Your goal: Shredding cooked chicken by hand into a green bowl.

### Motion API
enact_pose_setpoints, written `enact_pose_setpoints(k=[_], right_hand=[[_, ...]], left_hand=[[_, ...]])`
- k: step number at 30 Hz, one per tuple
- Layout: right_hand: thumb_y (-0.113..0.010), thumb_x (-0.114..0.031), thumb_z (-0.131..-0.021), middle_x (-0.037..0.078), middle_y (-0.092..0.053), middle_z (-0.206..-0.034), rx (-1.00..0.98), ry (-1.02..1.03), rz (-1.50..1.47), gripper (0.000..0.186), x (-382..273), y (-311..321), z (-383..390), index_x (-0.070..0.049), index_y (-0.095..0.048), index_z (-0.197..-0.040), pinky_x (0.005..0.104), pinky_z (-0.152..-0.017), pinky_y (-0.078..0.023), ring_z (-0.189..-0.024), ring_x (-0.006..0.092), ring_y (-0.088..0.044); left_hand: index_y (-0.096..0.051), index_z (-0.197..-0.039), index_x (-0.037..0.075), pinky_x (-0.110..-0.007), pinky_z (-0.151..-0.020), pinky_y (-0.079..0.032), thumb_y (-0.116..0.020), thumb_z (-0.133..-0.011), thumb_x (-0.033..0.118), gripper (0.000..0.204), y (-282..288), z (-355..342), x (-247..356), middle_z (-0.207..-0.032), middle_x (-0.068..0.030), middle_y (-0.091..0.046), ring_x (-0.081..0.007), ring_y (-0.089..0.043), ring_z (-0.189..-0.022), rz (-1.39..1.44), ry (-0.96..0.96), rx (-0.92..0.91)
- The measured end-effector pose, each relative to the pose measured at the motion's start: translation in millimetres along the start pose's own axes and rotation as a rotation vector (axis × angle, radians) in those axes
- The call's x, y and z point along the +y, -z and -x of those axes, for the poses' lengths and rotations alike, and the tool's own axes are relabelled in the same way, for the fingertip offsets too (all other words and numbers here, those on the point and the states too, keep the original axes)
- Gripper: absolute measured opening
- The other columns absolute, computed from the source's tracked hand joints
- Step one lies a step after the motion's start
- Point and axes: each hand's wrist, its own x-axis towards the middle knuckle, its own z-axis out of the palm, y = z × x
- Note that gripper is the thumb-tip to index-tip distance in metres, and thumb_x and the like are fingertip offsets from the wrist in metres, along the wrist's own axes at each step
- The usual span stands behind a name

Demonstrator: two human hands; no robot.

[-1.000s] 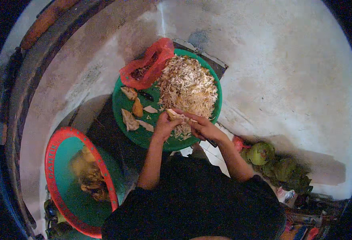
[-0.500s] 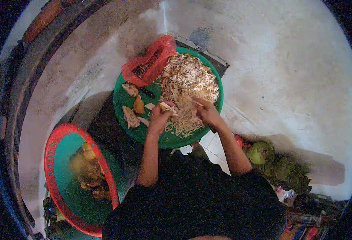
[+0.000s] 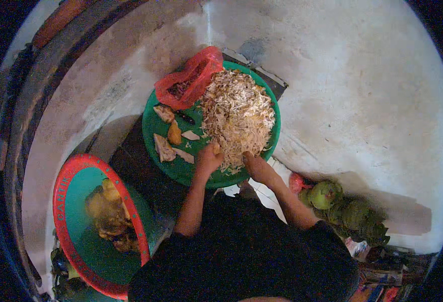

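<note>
Two bare hands, left hand (image 3: 210, 157) and right hand (image 3: 259, 168), apart from each other over the near part of a round green tray (image 3: 178, 173). Left: fingers curled inward at the near left edge of a heap of pale shreds (image 3: 241, 108); cannot tell what, if anything, in the grip. Right: fingers bent, tips down at the heap's near edge; cannot tell about any pinch there. Heap across the right side of the tray, shreds between the hands too. Tray's left side: upper pale chunk (image 3: 164, 114), orange-brown piece (image 3: 174, 133), lower pale chunk (image 3: 163, 147), whitish sliver (image 3: 190, 135), slender dark object (image 3: 185, 118) just beside the upper chunk. Far left rim: red bag (image 3: 203, 84), mouth open, dark bits inside. Lower left, near the tray: teal tub (image 3: 80, 196), red-rimmed, yellow-brown pieces (image 3: 109, 214) inside. Well to the right: green rounded object (image 3: 326, 195).
</note>
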Motion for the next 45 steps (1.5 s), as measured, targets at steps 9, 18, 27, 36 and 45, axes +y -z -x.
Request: enact_pose_setpoints(k=[9, 18, 27, 36, 45], right_hand=[[-0.045, -0.019, -0.09, 0.009, -0.062, -0.084, 0.251, 0.045, -0.575, 0.037, -13, 20, -3, -0.004, -0.047, -0.123, 0.0331, -0.063, -0.047, -0.067, 0.0215, -0.057], [-0.043, -0.02, -0.091, 0.0, -0.047, -0.058, 0.176, 0.019, -0.724, 0.035, -31, 22, -11, -0.007, -0.05, -0.123, 0.0226, -0.042, -0.033, -0.044, 0.0087, -0.039], [-0.044, -0.018, -0.09, 0.001, -0.049, -0.064, 0.167, -0.098, -0.662, 0.036, -53, 32, -7, -0.012, -0.047, -0.126, 0.025, -0.051, -0.037, -0.054, 0.01, -0.044], [-0.041, -0.021, -0.094, -0.001, -0.046, -0.059, 0.064, -0.1, -0.749, 0.035, -47, 39, -12, -0.008, -0.046, -0.127, 0.0236, -0.044, -0.034, -0.048, 0.0085, -0.041], [-0.042, -0.017, -0.092, -0.003, -0.043, -0.058, 0.132, -0.01, -0.718, 0.038, -40, 35, -17, -0.009, -0.045, -0.128, 0.0227, -0.041, -0.031, -0.047, 0.0073, -0.038]], left_hand=[[-0.064, -0.082, -0.001, -0.036, -0.062, -0.048, -0.068, -0.07, 0.022, 0.027, -9, 0, 20, -0.072, -0.015, -0.064, -0.0249, -0.063, -0.066, 0.197, 0.162, -0.082], [-0.063, -0.088, 0.003, -0.027, -0.059, -0.045, -0.065, -0.074, 0.015, 0.018, 13, 7, 24, -0.076, -0.0018, -0.062, -0.0116, -0.057, -0.068, 0.669, 0.209, -0.159], [-0.049, -0.113, 0.002, -0.027, -0.064, -0.05, -0.058, -0.082, 0.007, 0.033, 19, 18, 30, -0.088, -0.0025, -0.059, -0.0137, -0.057, -0.078, 0.796, 0.116, -0.069], [-0.057, -0.105, 0.001, -0.024, -0.06, -0.049, -0.059, -0.083, 0.008, 0.023, 34, 22, 40, -0.087, -0.0022, -0.061, -0.0087, -0.057, -0.069, 0.736, 0.027, -0.036], [-0.057, -0.103, 0.001, -0.025, -0.064, -0.052, -0.059, -0.084, 0.008, 0.021, 29, 20, 34, -0.089, -0.0021, -0.061, -0.0105, -0.059, -0.073, 0.874, 0.099, -0.07]])
